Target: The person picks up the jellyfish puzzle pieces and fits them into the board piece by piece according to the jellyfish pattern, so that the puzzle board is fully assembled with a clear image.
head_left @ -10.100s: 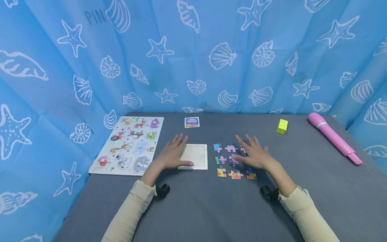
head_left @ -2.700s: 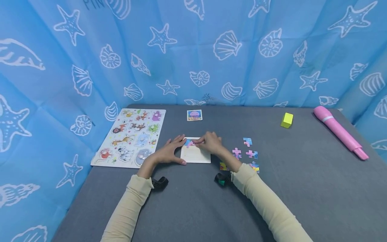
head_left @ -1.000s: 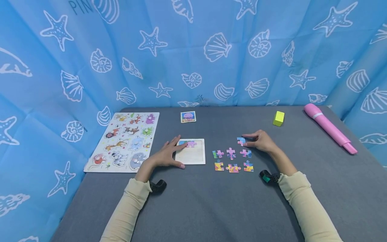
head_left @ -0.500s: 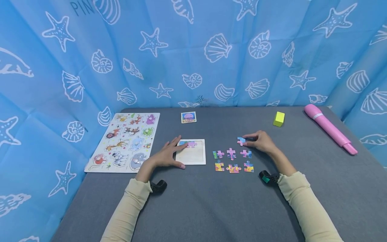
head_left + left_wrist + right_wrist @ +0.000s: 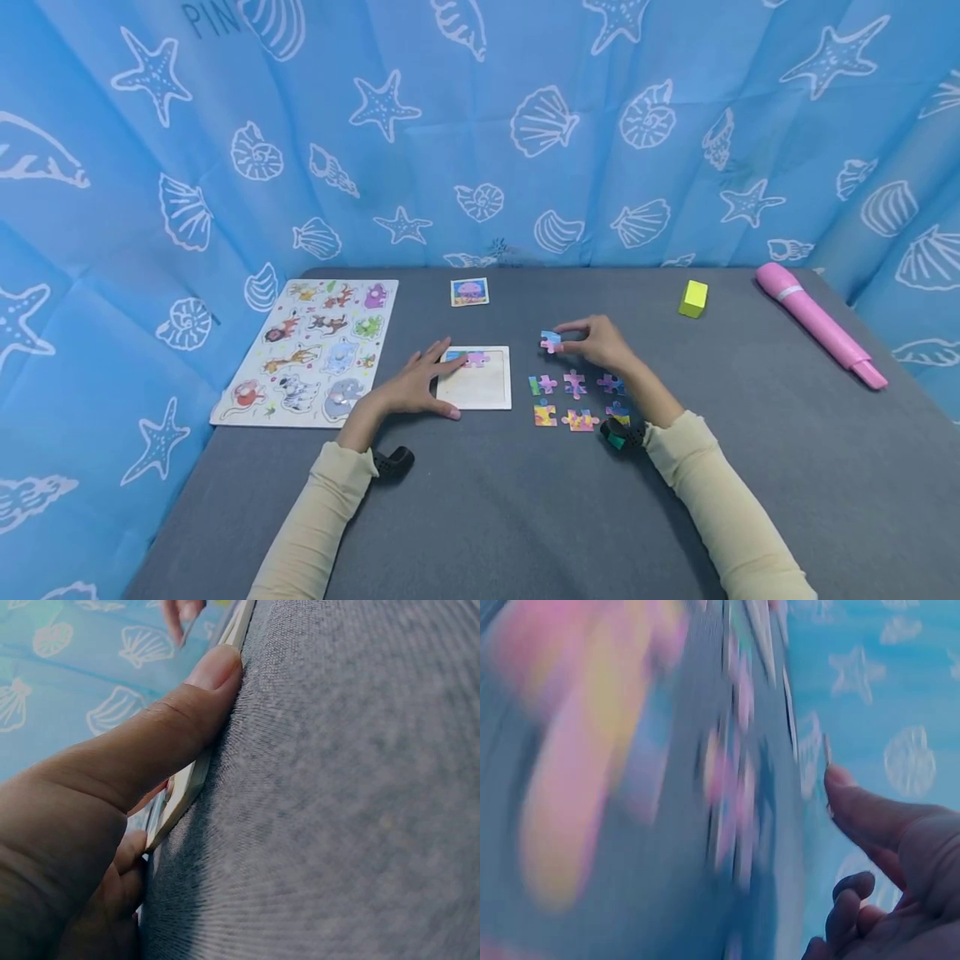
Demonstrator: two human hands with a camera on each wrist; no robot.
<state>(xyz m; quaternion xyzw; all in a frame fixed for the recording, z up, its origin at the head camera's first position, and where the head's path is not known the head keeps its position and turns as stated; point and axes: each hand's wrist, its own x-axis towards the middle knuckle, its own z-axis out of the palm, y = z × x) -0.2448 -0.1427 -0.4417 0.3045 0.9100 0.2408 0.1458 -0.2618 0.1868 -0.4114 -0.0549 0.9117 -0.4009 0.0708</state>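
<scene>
Between the thumb and fingertips of my right hand [image 5: 602,343] is a blue-and-pink jigsaw piece [image 5: 551,342], held up above the table. The right wrist view shows that piece edge-on as a thin sliver. My left hand [image 5: 411,383] lies with spread fingers at the left side of a pale wooden puzzle tray [image 5: 474,392]. Its index finger reaches over fitted jigsaw pieces [image 5: 476,359] in the tray's top row, and its thumb [image 5: 214,671] touches the front edge. Several loose jigsaw pieces [image 5: 581,419] lie in two rows right of the tray, partly covered by the right wrist.
A small picture card [image 5: 469,292] of a pink sea creature lies behind the tray. On the left is a white animal puzzle board [image 5: 307,354]. A yellow-green block [image 5: 693,298] and a pink toy microphone [image 5: 821,325] lie toward the right, before a blue curtain [image 5: 480,133].
Two pieces have gone into the tray's top row since the earliest frame. In the last half second the right hand has lifted another piece and carried it left. The left hand has stayed put.
</scene>
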